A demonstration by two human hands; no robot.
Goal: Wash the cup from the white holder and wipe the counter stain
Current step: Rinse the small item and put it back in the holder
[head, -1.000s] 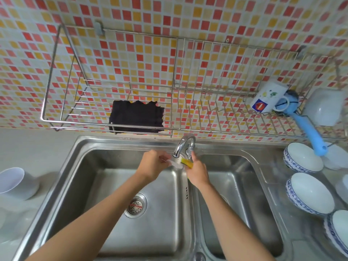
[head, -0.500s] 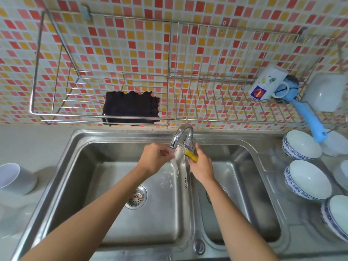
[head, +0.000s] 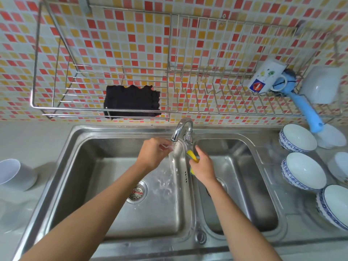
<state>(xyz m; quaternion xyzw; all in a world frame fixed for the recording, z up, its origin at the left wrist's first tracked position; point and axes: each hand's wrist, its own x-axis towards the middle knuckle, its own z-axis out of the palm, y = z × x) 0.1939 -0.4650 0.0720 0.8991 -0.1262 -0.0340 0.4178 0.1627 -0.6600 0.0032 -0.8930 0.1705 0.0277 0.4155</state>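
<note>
My left hand point(head: 153, 156) grips a small clear cup point(head: 170, 152) under the faucet spout point(head: 180, 129), and water streams over it into the left sink basin point(head: 105, 185). The cup is mostly hidden by my fingers and the water. My right hand point(head: 204, 167) is closed on a yellow sponge point(head: 192, 155), held over the divider beside the right basin point(head: 244, 185), just right of the cup. A white holder point(head: 13, 174) stands on the grey counter at the far left.
A black cloth point(head: 131, 102) hangs on the wall wire rack point(head: 207, 110). A white mug point(head: 263, 78), a blue brush point(head: 305, 108) and a white container point(head: 322, 85) sit at the rack's right end. Several blue-rimmed bowls point(head: 303, 170) crowd the right drainboard.
Water now runs from the faucet and splashes in the left basin. My right hand has drawn back from the tap with the sponge. My left hand stays under the spout.
</note>
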